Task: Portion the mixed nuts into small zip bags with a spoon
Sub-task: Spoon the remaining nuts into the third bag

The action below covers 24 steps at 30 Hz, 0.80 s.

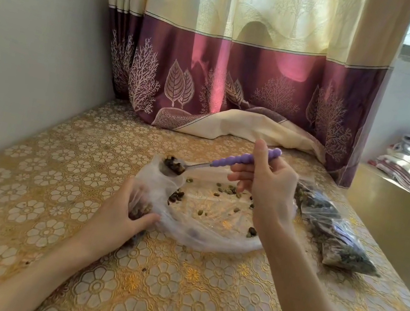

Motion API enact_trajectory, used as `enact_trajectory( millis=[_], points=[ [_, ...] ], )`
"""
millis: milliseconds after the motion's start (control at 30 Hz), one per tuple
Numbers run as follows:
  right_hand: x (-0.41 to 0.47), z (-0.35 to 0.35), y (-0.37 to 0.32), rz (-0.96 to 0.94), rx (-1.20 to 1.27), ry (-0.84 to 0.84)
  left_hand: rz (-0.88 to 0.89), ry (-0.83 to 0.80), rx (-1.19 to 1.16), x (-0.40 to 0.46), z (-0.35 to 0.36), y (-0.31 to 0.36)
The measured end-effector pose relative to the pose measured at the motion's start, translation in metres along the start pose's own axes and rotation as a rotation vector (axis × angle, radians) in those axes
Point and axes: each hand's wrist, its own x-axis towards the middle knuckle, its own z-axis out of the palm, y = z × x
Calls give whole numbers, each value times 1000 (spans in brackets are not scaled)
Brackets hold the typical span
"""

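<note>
Near the middle of the table [25,206], toward its far edge, the right hand [261,184] has its fingers curled round the purple handle of a spoon [224,163], thumb up along the grip, so the bowl stays level and its load of nuts [173,165] does not slide off. The bowl hangs at the raised mouth of a small clear bag [164,175], judged to be the zip bag now being filled. The left hand [125,212] pinches that bag lower down, thumb and fingers closed on the plastic where some nuts already sit inside; the grip seems meant to prop the mouth up and open toward the spoon. How wide the mouth gapes is hard to tell through the film.

Between the hands lies a wide sheet of clear plastic [211,236], spread flat with only a few stray nuts left on it, which suggests the supply is nearly used up. Toward the right edge, filled bags [332,232] lie in a row, put aside out of the working space. A curtain [239,79] hangs along the far edge, its hem resting on the table.

The likely next move is to tip the spoon into the bag; a slack rim could spill nuts.
</note>
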Motion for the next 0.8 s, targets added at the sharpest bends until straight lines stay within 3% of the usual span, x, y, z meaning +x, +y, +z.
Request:
enact_trajectory(
  millis=[200, 367, 467, 567, 667, 800],
  points=[
    [-12, 12, -7, -157, -3, -249, -5, -3, -51, 1, -1, 2],
    [-10, 8, -7, -196, -6, -313, -15, 8, -69, 1, -1, 4],
    [-8, 4, -6, -188, 25, -262, -29, 13, -40, 0, -1, 4],
    [-3, 1, 0, -139, 52, -104, -32, 24, -19, -1, -1, 5],
    [2, -3, 10, -89, -2, 76, -37, 25, -22, 0, -2, 5],
    [5, -11, 22, -10, -97, 160, -62, 34, -21, 2, -2, 4]
  ],
)
